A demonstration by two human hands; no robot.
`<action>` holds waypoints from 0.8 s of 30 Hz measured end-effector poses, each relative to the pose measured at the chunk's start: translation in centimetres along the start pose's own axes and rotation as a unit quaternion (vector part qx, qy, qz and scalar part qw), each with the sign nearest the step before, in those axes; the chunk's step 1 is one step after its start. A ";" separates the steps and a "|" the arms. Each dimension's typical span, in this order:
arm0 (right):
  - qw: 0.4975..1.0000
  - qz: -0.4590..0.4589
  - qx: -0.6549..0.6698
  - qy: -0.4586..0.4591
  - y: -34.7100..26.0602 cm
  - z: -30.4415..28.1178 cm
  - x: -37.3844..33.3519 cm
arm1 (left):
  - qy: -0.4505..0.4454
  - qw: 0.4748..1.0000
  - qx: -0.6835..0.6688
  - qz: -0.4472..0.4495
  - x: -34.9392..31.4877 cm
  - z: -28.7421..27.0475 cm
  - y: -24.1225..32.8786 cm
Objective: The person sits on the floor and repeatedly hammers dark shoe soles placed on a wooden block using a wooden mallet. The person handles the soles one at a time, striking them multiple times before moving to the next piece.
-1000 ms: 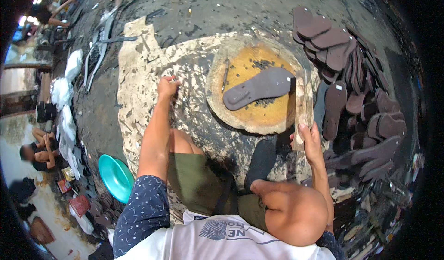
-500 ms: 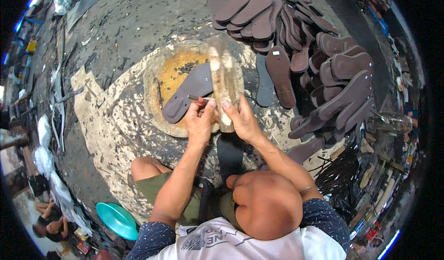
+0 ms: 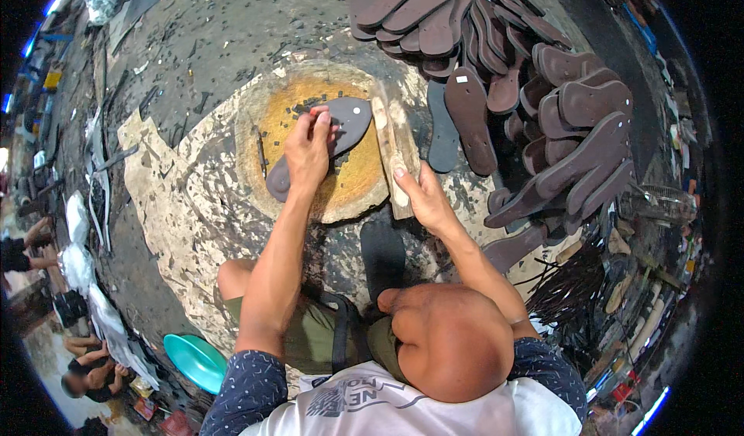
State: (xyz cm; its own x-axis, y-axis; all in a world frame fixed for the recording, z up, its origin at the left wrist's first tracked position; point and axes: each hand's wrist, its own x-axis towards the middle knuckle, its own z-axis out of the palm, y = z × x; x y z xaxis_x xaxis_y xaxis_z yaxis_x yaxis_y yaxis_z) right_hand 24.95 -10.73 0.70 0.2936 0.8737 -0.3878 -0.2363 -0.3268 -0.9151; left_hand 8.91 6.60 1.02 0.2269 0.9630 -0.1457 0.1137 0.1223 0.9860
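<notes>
A grey-brown sandal sole [image 3: 353, 126] lies slantwise on a round wood chopping block [image 3: 356, 188], with a white dot near its upper end. Over the sole's middle, my left hand [image 3: 308, 151] is closed around a short punch [image 3: 319, 113] with a red-orange grip. My fingers cover most of this tool, and whether its tip touches the sole is hidden. A worn, flat wooden bat [image 3: 394, 145] is gripped at its lower end by my right hand [image 3: 428, 199]. The bat stands just right of the sole, over the block's right edge. Small dark rubber bits [image 3: 310, 103] lie behind the sole.
Many brown soles [image 3: 589, 103] are heaped at the right and far right. A dark grey sole [image 3: 443, 134] lies beside the block. A teal basin [image 3: 195, 362] sits at lower left, and thin black strips [image 3: 570, 285] at right. Another person [image 3: 97, 374] is at far lower left.
My left hand has moved up and left with the punch, from the bat onto the sole. My right hand has shifted the bat slightly right, away from my left hand.
</notes>
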 end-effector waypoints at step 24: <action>0.985 -0.161 -0.007 -0.068 -20.1 0.5 -0.2 | 0.041 0.941 0.241 0.233 1.2 1.0 -2.9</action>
State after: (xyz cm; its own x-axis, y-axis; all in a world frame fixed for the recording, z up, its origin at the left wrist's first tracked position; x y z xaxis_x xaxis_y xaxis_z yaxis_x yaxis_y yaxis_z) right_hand 29.15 -4.13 19.26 0.2243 0.9727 -0.0595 -0.1371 -0.0289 -0.9901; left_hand 9.77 7.14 -2.10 0.2872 0.9028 0.3201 0.4502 -0.4222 0.7868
